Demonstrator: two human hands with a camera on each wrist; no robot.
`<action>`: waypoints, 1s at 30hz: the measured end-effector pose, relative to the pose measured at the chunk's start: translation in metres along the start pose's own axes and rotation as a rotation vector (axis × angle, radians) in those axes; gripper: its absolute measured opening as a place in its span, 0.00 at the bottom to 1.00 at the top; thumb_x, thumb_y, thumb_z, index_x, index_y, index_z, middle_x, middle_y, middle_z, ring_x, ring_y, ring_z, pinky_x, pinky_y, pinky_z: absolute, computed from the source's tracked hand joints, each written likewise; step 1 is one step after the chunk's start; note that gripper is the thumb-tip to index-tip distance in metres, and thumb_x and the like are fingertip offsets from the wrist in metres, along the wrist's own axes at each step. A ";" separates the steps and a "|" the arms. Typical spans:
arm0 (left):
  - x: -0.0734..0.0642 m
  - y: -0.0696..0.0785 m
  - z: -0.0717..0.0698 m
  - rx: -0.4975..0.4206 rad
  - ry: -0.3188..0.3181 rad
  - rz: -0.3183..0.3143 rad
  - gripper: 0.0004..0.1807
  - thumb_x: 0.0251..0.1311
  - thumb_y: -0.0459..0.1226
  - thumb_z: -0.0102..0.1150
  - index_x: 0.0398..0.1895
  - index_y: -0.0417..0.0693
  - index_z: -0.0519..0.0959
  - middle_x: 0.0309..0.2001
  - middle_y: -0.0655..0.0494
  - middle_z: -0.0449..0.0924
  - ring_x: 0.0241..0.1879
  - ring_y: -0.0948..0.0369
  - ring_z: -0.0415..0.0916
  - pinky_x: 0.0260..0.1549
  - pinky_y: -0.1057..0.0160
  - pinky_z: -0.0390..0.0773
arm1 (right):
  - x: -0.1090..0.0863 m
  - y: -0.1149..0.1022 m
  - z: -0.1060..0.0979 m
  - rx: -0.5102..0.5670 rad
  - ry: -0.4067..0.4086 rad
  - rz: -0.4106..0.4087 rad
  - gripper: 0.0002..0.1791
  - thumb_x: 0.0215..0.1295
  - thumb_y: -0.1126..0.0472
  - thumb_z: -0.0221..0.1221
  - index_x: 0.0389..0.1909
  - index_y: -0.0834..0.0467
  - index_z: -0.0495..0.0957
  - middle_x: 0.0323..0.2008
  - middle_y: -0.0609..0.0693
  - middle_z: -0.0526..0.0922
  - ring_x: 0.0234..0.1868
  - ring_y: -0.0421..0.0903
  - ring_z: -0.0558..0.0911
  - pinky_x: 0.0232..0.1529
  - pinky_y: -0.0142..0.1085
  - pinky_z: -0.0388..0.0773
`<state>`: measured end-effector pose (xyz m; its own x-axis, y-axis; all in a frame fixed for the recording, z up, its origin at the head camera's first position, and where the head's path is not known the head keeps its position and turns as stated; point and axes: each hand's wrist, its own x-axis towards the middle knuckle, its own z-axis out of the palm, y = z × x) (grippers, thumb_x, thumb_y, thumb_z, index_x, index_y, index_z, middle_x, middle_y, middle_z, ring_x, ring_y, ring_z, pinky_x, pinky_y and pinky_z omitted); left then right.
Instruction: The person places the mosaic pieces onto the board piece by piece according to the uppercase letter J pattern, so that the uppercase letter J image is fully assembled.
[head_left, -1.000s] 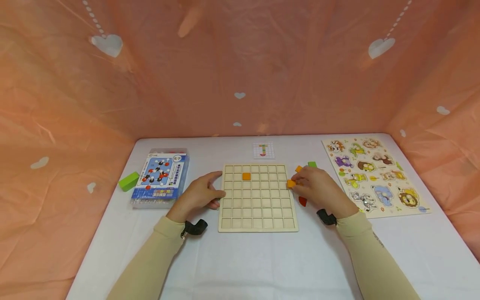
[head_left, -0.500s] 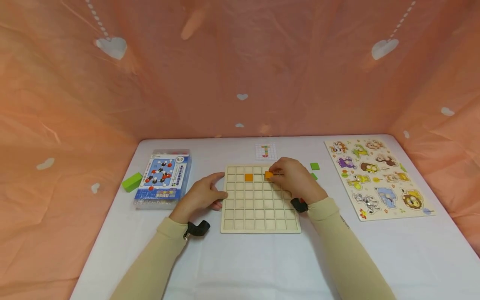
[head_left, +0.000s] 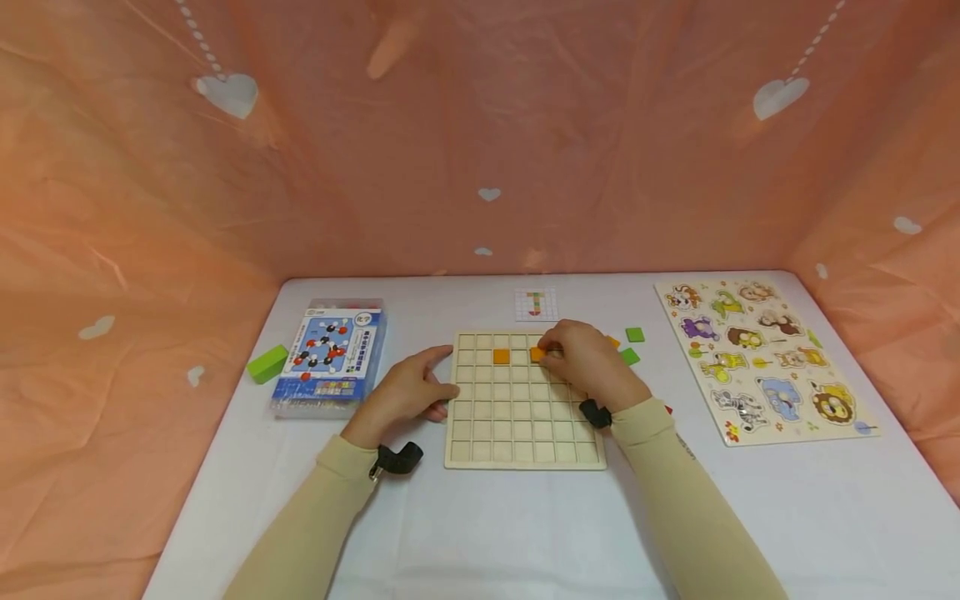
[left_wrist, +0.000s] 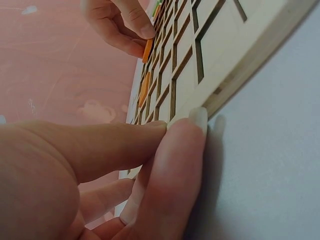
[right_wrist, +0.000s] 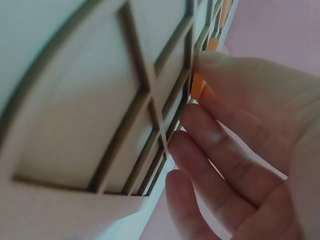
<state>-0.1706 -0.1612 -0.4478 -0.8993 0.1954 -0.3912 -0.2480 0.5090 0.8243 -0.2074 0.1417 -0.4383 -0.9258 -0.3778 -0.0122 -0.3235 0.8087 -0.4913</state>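
Observation:
In the head view, a pale wooden grid board (head_left: 491, 429) lies mid-table. One orange square tile (head_left: 501, 357) sits in a cell of its second row from the top. Two columns to the right, my right hand (head_left: 588, 358) pinches another orange square tile (head_left: 537, 355) between thumb and fingers, low over the same row; whether it rests inside a cell is unclear. That pinched tile (right_wrist: 198, 86) is partly covered by fingers in the right wrist view. At the board's left edge, my left hand (head_left: 405, 387) touches the rim with thumb and fingertips, index finger extended.
A pattern card (head_left: 536, 305) lies behind the board. Green tiles (head_left: 635, 334), an orange piece (head_left: 613, 342) and a red piece (head_left: 668, 409) lie right. Beyond stands an animal puzzle board (head_left: 765, 362). Left are a boxed molecule kit (head_left: 327, 358) and a green block (head_left: 267, 364).
My right hand has carried an orange tile from the board's right edge leftward to the second row, then nearly stopped. The left hand has stayed at the left edge.

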 end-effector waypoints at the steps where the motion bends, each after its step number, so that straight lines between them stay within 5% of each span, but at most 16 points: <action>1: 0.000 0.000 0.000 0.004 -0.002 0.000 0.44 0.69 0.34 0.71 0.85 0.54 0.62 0.31 0.48 0.81 0.23 0.61 0.86 0.29 0.63 0.90 | 0.000 0.000 0.000 -0.001 0.000 0.003 0.11 0.74 0.57 0.69 0.51 0.58 0.91 0.49 0.53 0.89 0.50 0.52 0.86 0.57 0.49 0.87; 30: 0.002 -0.001 -0.001 0.023 -0.007 0.017 0.44 0.69 0.35 0.71 0.86 0.53 0.62 0.30 0.49 0.81 0.22 0.61 0.86 0.29 0.62 0.90 | 0.000 -0.002 0.001 -0.024 0.000 -0.018 0.11 0.73 0.58 0.69 0.51 0.58 0.90 0.48 0.53 0.88 0.46 0.50 0.84 0.53 0.46 0.86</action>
<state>-0.1723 -0.1616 -0.4487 -0.9008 0.2095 -0.3802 -0.2245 0.5248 0.8211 -0.2069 0.1395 -0.4382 -0.9197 -0.3927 -0.0032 -0.3451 0.8121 -0.4705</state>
